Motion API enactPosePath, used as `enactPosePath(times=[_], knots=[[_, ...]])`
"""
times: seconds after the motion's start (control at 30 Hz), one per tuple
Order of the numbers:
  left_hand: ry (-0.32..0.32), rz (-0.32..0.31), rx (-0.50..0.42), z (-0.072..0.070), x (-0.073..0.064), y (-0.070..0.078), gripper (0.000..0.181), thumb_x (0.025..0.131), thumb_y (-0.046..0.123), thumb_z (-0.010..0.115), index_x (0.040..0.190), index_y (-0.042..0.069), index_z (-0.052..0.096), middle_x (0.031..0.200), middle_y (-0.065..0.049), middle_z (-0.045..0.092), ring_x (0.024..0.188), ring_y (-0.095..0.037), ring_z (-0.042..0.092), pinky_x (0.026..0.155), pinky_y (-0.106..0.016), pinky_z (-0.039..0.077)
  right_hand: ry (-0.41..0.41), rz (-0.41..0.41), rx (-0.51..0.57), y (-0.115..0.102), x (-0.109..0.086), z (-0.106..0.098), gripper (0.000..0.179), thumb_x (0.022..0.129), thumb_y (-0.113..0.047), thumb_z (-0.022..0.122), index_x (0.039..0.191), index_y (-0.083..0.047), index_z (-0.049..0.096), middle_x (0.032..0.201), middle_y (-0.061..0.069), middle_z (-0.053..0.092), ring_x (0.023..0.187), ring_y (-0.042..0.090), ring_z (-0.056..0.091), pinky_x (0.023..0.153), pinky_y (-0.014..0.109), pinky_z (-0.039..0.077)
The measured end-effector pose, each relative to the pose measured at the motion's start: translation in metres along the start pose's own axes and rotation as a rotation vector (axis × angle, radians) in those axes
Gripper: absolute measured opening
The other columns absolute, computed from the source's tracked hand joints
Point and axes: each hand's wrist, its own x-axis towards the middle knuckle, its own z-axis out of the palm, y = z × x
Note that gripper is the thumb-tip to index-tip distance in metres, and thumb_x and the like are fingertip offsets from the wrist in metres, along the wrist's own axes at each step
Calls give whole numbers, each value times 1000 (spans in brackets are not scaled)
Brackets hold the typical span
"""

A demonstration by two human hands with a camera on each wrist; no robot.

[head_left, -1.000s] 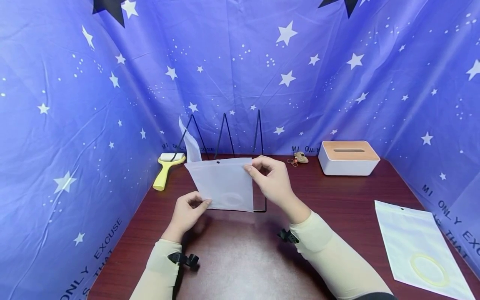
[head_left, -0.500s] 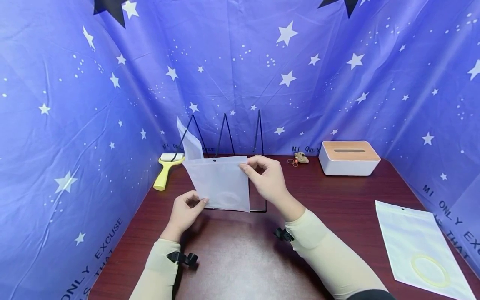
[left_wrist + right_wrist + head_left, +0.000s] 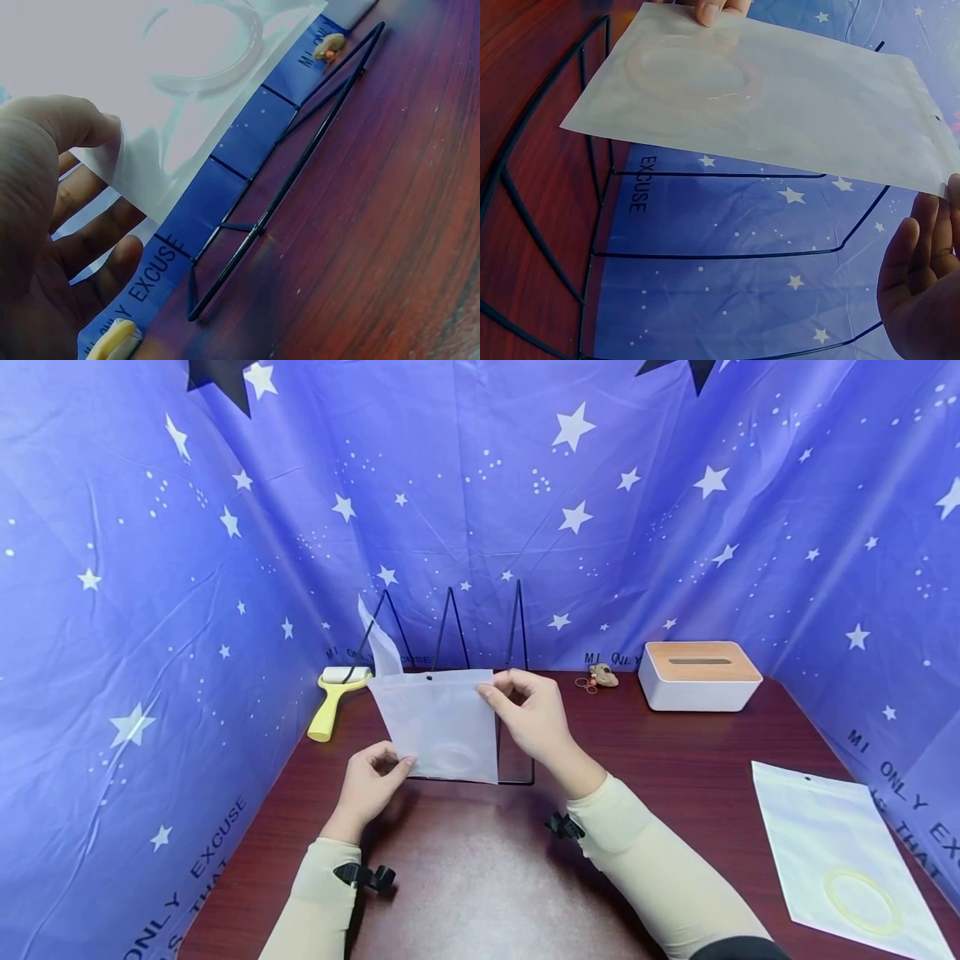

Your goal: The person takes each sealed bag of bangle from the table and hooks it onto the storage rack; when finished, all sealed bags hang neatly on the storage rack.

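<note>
Both hands hold a white translucent zip bag (image 3: 442,727) in front of a black wire rack (image 3: 517,783). A pale ring shape shows through the bag in the right wrist view. My left hand (image 3: 372,787) pinches the bag's lower left corner between thumb and fingers. At the upper right corner, my right hand (image 3: 534,714) pinches the bag's edge near its top strip. Another white bag (image 3: 381,647) leans in the rack's left end, partly hidden behind the held one. The held bag covers much of the rack's middle.
A yellow-handled lint roller (image 3: 327,706) lies left of the rack. To the right are a small keychain (image 3: 600,676) and a white tissue box (image 3: 697,687) with a wooden lid. One more white bag (image 3: 810,835), with a yellow ring inside, lies at the table's right edge.
The held bag and my right hand have shifted slightly left over the second. My left hand has moved very little, and both hands keep their pinch.
</note>
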Motion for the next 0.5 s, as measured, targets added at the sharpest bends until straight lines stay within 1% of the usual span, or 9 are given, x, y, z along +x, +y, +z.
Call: enactPosePath(times=[0.13, 0.3, 0.37, 0.5], knots=[[17, -19, 7, 1, 1, -1, 20, 90, 9, 84, 79, 10, 67, 72, -5, 65, 63, -13, 54, 60, -28, 46, 5, 6, -14, -6, 1, 2, 5, 92, -2, 79, 88, 0, 77, 69, 12, 64, 62, 13, 49, 56, 22, 37], [15, -40, 7, 5, 3, -1, 19, 91, 2, 81, 80, 3, 66, 71, -12, 64, 63, -18, 54, 60, -29, 46, 12, -4, -9, -26, 1, 0, 6, 92, 0, 78, 87, 3, 76, 68, 13, 64, 61, 13, 48, 56, 21, 36], [10, -40, -5, 5, 3, 5, 19, 92, 0, 79, 79, 0, 64, 70, -14, 61, 62, -21, 52, 59, -30, 45, 13, -10, -10, -31, 1, -1, 6, 93, 0, 78, 87, 3, 76, 68, 13, 64, 61, 15, 48, 56, 22, 36], [26, -26, -16, 5, 6, 21, 19, 93, -1, 77, 79, -1, 64, 69, -12, 59, 62, -22, 51, 59, -30, 44, 17, -15, -18, -31, 4, -1, 6, 93, 1, 77, 88, 4, 76, 68, 14, 63, 61, 21, 48, 56, 24, 36]])
